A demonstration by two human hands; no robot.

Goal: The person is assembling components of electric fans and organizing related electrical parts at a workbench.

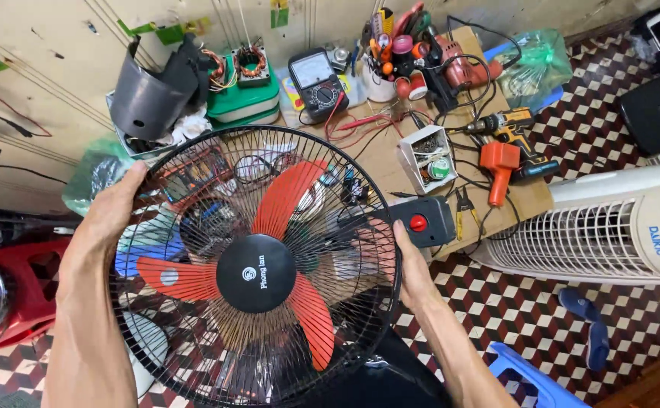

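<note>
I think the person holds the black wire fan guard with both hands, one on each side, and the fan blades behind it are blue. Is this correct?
Not quite: the fan blades are red, not blue, as the head view shows. The rest holds: the left hand and the right hand grip opposite sides of the black wire fan guard.

One head camera is looking steeply down from above, close over the fan [254, 264] filling the lower middle, with the table [379, 162] lying beyond at the top and the floor [511, 302] below right.
</note>
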